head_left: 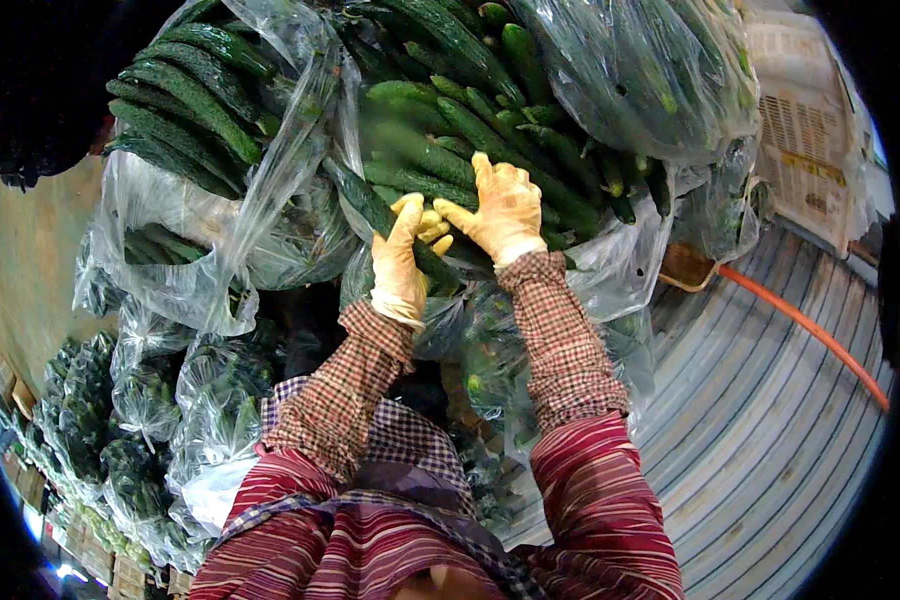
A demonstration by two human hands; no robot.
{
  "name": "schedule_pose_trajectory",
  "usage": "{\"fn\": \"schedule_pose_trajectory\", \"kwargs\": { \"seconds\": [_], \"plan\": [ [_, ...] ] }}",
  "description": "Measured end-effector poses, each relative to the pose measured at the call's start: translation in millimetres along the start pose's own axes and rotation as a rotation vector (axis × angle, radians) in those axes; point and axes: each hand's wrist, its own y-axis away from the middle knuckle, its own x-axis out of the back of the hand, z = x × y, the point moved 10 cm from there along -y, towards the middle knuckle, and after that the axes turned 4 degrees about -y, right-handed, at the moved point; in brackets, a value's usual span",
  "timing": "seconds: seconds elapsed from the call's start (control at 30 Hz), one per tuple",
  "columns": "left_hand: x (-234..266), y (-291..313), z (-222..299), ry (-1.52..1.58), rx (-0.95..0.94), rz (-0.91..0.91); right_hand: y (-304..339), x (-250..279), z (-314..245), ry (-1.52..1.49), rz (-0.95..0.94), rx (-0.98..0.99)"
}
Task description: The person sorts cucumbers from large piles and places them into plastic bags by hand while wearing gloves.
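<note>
Both my hands wear pale yellow gloves. My left hand is closed round a long dark green cucumber, which slants through its grip; its fingertips show on the far side. Close on its right, my right hand rests on the heap of cucumbers, thumb spread away from the fingers. The ends of several cucumbers lie by its thumb and forefinger, and its other fingertips are partly hidden. Clear plastic lines the edge of the heap. One part of the heap, just beyond my left hand, is blurred.
A clear bag with stacked cucumbers stands at the left. More filled bags sit lower left. Clear plastic covers cucumbers at the upper right. Beyond are a pale crate, a ridged metal floor and an orange hose.
</note>
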Motion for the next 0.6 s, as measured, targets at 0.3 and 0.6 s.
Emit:
{"fn": "schedule_pose_trajectory", "kwargs": {
  "seconds": [0.3,0.6],
  "plan": [
    [21.0,10.5,-1.9,0.035,-0.267,0.131,50.3,-16.5,-11.6,-0.332,0.034,0.206],
    [32.5,13.7,-10.1,-0.05,-0.265,0.258,8.9,-20.9,-11.2,-0.102,-0.073,0.345]
  ]
}}
